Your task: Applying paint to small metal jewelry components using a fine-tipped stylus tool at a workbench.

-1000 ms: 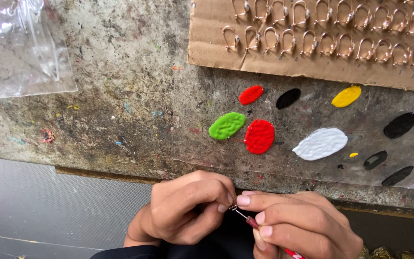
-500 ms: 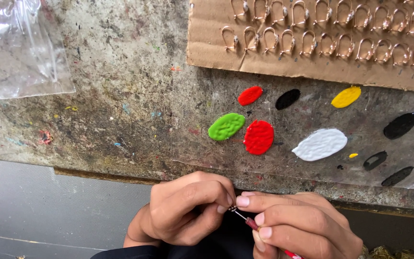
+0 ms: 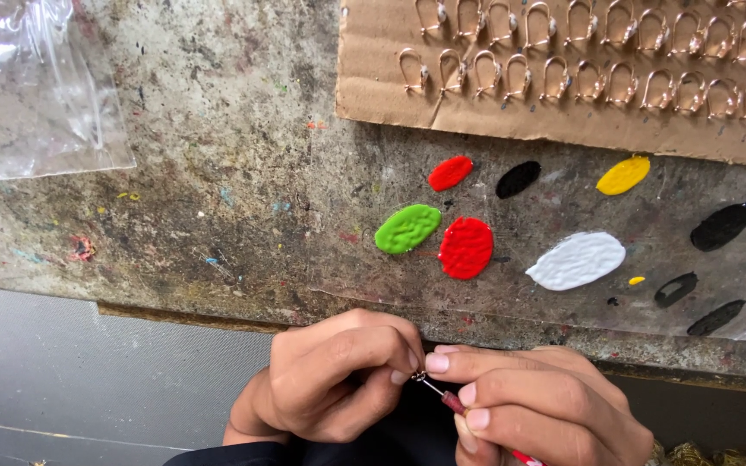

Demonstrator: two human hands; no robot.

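Note:
My left hand (image 3: 334, 375) pinches a tiny metal earring piece (image 3: 419, 375) between thumb and forefinger, just below the worktable's front edge. My right hand (image 3: 537, 406) holds a thin red-handled needle tool (image 3: 455, 403), and its metal tip touches the small piece. Both hands meet fingertip to fingertip. On the stained worktable (image 3: 218, 190) above lie blobs of paint: green (image 3: 407, 228), red (image 3: 465, 248), white (image 3: 576, 260), yellow (image 3: 622, 175) and several black ones (image 3: 720, 226).
A cardboard sheet (image 3: 494, 112) at the top right holds rows of several metal earring hooks. A clear plastic bag (image 3: 32, 95) lies at the top left. A grey floor (image 3: 71, 380) shows below the table edge.

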